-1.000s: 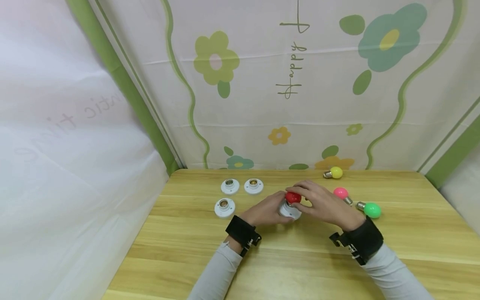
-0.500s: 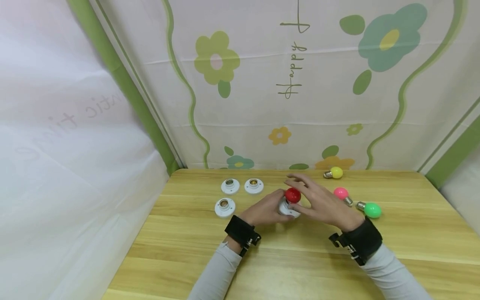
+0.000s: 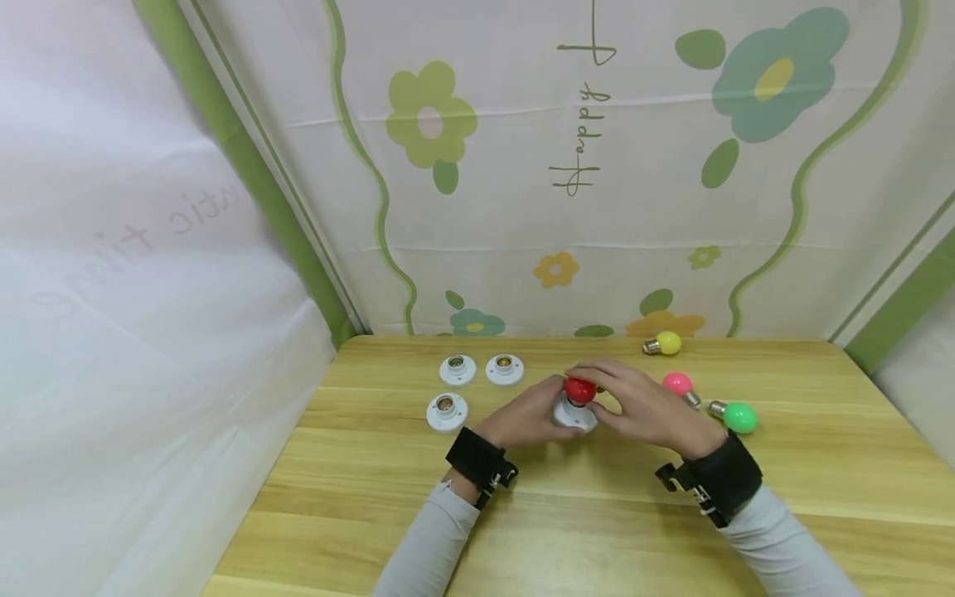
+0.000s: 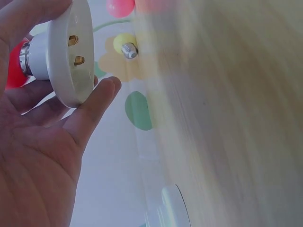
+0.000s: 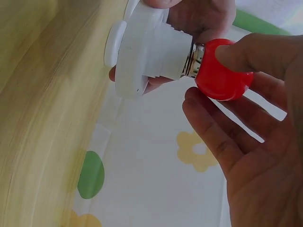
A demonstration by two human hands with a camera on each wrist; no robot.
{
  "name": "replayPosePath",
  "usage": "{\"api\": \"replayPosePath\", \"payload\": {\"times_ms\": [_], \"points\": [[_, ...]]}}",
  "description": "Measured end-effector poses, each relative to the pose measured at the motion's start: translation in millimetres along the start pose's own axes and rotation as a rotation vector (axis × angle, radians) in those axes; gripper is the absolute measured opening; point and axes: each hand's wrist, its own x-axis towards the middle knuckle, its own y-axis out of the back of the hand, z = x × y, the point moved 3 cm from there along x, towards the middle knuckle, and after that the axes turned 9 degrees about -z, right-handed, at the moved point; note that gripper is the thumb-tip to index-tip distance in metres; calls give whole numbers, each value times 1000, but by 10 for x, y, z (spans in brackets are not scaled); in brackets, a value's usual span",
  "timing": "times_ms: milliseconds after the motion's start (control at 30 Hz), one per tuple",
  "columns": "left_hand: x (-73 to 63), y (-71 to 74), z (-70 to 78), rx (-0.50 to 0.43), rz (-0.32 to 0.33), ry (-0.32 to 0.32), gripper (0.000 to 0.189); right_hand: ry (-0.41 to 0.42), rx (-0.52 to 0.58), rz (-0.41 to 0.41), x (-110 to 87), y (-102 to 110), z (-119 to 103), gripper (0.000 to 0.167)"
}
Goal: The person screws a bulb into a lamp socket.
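My left hand [image 3: 524,417] grips a white round lamp holder [image 3: 573,419] by its base, raised off the table. Brass screws [image 4: 78,60] show on its underside in the left wrist view. A red light bulb [image 3: 579,390] stands in its socket, with some of the metal screw cap [image 5: 194,60] visible above the rim. My right hand [image 3: 643,408] holds the red bulb, its thumb on the near side and fingers round the far side.
Three more white lamp holders, one at the front [image 3: 447,412], two behind [image 3: 458,370] [image 3: 505,370], sit to the left on the wooden table [image 3: 597,531]. On the right lie yellow [image 3: 668,342], pink [image 3: 677,383] and green [image 3: 740,417] bulbs. A flowered curtain [image 3: 492,199] hangs behind.
Half a second ago my right fingers were spread and lifted off the red bulb's top; now they have closed round it again. The left hand and lamp holder have hardly moved.
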Motion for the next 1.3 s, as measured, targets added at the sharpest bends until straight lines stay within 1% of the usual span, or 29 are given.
{"api": "replayPosePath", "payload": {"times_ms": [167,367,500,567,700,800,1000,1133,1300], "points": [[3,-2,6,-10,-2,4,72,-19,-10,13,-8,2,7,53],[1,-5,11,-13,-3,25,70,-31,-38,43,2,11,10,51],[1,-7,8,-16,0,32,69,-55,-47,38,9,6,13,51],[2,-10,2,-22,2,32,68,-68,-45,26,5,3,14,53],[3,-16,-4,-29,3,34,68,-86,-27,1,-8,8,4,64],[2,-15,-1,-21,2,34,69,-74,-22,-7,-14,16,-10,65],[7,-2,7,-17,4,13,70,-23,-27,10,-19,39,-30,52],[3,6,13,-22,11,14,69,-17,-28,24,-15,44,-19,50],[-5,-1,20,-28,9,34,69,-23,-50,45,-3,41,-10,49]]}}
